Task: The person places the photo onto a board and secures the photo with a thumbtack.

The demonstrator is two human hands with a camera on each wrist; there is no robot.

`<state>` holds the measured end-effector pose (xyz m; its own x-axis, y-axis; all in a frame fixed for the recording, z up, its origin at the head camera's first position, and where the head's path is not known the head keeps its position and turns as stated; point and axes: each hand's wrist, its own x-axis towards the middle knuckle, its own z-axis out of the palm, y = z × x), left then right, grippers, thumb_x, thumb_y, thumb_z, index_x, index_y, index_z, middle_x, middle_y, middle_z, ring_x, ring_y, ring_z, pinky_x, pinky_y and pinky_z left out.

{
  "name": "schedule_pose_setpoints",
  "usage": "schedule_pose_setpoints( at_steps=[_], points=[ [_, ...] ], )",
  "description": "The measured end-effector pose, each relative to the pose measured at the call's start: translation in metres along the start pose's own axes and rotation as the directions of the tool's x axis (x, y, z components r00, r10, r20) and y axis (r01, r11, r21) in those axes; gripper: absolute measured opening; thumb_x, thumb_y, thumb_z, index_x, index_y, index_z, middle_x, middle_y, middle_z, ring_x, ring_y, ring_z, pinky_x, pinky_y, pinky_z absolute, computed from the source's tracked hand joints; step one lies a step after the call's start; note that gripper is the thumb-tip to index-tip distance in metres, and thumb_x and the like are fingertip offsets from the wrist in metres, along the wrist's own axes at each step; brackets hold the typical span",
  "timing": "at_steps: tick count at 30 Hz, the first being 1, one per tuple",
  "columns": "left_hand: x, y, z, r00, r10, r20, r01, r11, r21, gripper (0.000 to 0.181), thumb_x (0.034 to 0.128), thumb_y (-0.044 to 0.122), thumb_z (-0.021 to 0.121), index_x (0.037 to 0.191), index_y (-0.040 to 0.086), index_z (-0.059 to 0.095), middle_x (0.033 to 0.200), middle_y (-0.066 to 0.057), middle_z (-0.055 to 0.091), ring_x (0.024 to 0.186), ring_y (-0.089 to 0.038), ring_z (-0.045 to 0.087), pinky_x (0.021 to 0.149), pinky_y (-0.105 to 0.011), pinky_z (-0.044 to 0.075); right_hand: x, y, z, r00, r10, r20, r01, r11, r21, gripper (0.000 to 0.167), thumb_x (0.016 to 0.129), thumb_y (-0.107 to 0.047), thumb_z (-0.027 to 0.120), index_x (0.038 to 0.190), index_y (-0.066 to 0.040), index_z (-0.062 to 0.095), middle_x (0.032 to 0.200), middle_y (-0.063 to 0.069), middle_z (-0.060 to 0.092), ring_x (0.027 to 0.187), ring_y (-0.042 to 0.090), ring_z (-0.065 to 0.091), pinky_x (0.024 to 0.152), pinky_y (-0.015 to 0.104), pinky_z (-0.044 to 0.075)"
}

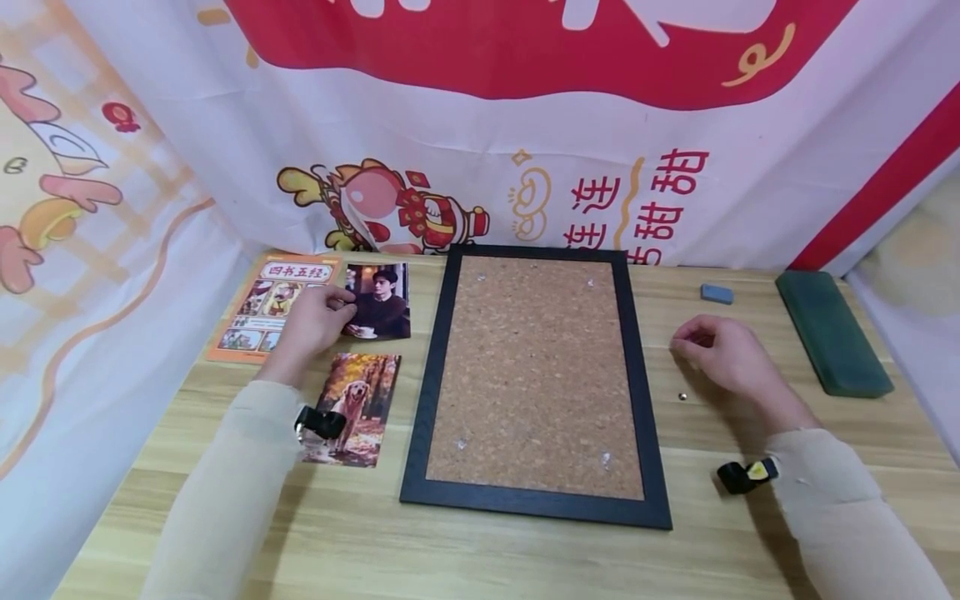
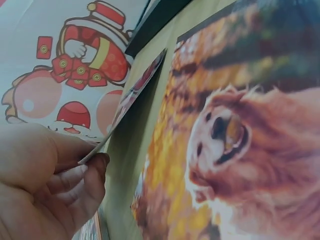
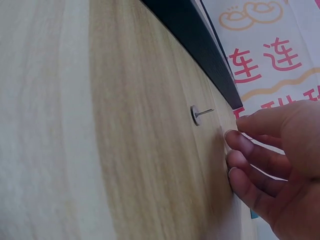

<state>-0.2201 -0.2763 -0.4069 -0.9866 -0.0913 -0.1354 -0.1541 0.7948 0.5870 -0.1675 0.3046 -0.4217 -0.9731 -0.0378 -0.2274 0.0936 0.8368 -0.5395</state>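
In the head view my left hand (image 1: 318, 317) pinches the left edge of a photo of a seated person with a cup (image 1: 380, 304). That photo is tilted up off the table in the left wrist view, between thumb and fingers (image 2: 65, 170). A golden retriever photo (image 1: 363, 408) lies below it. On the right, my right hand (image 1: 723, 354) hovers with loosely bent fingers; nothing shows between them. Beside its fingertips a thumbtack (image 3: 196, 115) lies head down on the table, point up. A black-framed cork board (image 1: 536, 375) lies between the hands.
An orange-bordered card or booklet (image 1: 258, 321) lies partly behind my left hand. Towards the back right is a small blue block (image 1: 717, 293). A long dark green case (image 1: 832, 333) lies near the right edge. A printed cloth (image 1: 450, 150) hangs behind the table.
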Motion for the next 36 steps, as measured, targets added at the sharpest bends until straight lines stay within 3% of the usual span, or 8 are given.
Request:
schedule_pose_setpoints(
  at_steps=[5, 9, 12, 16, 25, 30, 33, 36],
  points=[
    [-0.004, -0.005, -0.004, 0.999, 0.018, -0.026, -0.02, 0.998, -0.064, 0.033, 0.1061, 0.021, 0.067, 0.133, 0.002, 0.071, 0.132, -0.025, 0.07, 0.105, -0.033, 0.069, 0.082, -0.037, 0.054, -0.001, -0.002, 0.0, 1.0, 0.003, -0.017, -0.003, 1.0, 0.005, 0.028, 0.108, -0.024, 0.068, 0.126, -0.004, 0.068, 0.121, 0.023, 0.07, 0.104, 0.035, 0.058, 0.089, 0.044, 0.055],
    [-0.007, -0.008, -0.008, 1.0, 0.022, -0.011, -0.023, 0.99, -0.137, 0.042, 0.1061, 0.024, 0.067, 0.143, 0.003, 0.067, 0.146, -0.026, 0.065, 0.116, -0.038, 0.071, 0.09, -0.042, 0.059, -0.001, -0.003, 0.0, 1.0, 0.002, -0.017, -0.002, 1.0, 0.015, 0.029, 0.109, -0.025, 0.066, 0.128, -0.004, 0.069, 0.124, 0.023, 0.07, 0.106, 0.036, 0.058, 0.093, 0.046, 0.055],
    [-0.008, -0.009, -0.01, 1.0, 0.008, 0.012, -0.006, 0.982, -0.187, 0.049, 0.1069, 0.025, 0.066, 0.152, 0.005, 0.061, 0.156, -0.026, 0.057, 0.13, -0.041, 0.066, 0.104, -0.05, 0.057, -0.001, -0.004, -0.001, 1.0, 0.003, -0.015, -0.003, 1.0, 0.022, 0.029, 0.11, -0.026, 0.064, 0.13, -0.005, 0.069, 0.124, 0.022, 0.07, 0.105, 0.034, 0.058, 0.089, 0.043, 0.054],
    [-0.01, -0.01, -0.011, 1.0, -0.001, 0.024, 0.008, 0.965, -0.261, 0.052, 0.1067, 0.023, 0.067, 0.156, 0.009, 0.057, 0.157, -0.023, 0.057, 0.132, -0.038, 0.065, 0.106, -0.042, 0.055, 0.0, -0.005, -0.002, 1.0, 0.0, -0.027, 0.001, 1.0, 0.026, 0.03, 0.111, -0.027, 0.063, 0.13, -0.005, 0.069, 0.12, 0.02, 0.07, 0.102, 0.032, 0.058, 0.081, 0.035, 0.052],
    [-0.016, -0.006, -0.011, 0.998, -0.005, 0.065, 0.029, 0.922, -0.385, 0.051, 0.1049, 0.021, 0.07, 0.154, 0.008, 0.06, 0.172, -0.016, 0.04, 0.159, -0.033, 0.033, 0.132, -0.051, 0.03, 0.0, -0.009, -0.004, 0.999, 0.0, -0.041, 0.003, 0.999, 0.054, 0.031, 0.112, -0.027, 0.06, 0.134, -0.006, 0.068, 0.123, 0.02, 0.07, 0.103, 0.032, 0.059, 0.08, 0.032, 0.053],
    [-0.02, 0.004, -0.009, 0.995, 0.038, 0.088, 0.003, 0.908, -0.419, 0.053, 0.103, 0.019, 0.072, 0.153, 0.009, 0.061, 0.168, -0.016, 0.046, 0.147, -0.035, 0.05, 0.111, -0.027, 0.051, 0.0, -0.012, -0.005, 0.998, -0.025, -0.056, 0.028, 0.998, 0.061, 0.032, 0.112, -0.027, 0.06, 0.134, -0.006, 0.069, 0.122, 0.019, 0.07, 0.102, 0.031, 0.06, 0.08, 0.032, 0.053],
    [-0.021, 0.011, -0.005, 0.993, 0.073, 0.093, -0.028, 0.91, -0.415, 0.051, 0.1023, 0.018, 0.073, 0.152, 0.009, 0.062, 0.166, -0.015, 0.05, 0.141, -0.033, 0.056, 0.093, -0.012, 0.051, -0.001, -0.014, -0.005, 0.998, -0.035, -0.061, 0.039, 0.997, 0.067, 0.031, 0.112, -0.027, 0.06, 0.135, -0.007, 0.068, 0.122, 0.019, 0.07, 0.101, 0.031, 0.06, 0.08, 0.031, 0.054],
    [-0.022, 0.018, -0.001, 0.993, 0.087, 0.084, -0.048, 0.921, -0.386, 0.048, 0.1035, 0.022, 0.072, 0.15, 0.011, 0.065, 0.162, -0.013, 0.055, 0.137, -0.029, 0.06, 0.09, -0.011, 0.05, 0.0, -0.018, -0.005, 0.996, -0.048, -0.07, 0.053, 0.996, 0.075, 0.031, 0.112, -0.027, 0.059, 0.136, -0.009, 0.068, 0.125, 0.018, 0.07, 0.103, 0.031, 0.059, 0.082, 0.032, 0.053]
  ],
)
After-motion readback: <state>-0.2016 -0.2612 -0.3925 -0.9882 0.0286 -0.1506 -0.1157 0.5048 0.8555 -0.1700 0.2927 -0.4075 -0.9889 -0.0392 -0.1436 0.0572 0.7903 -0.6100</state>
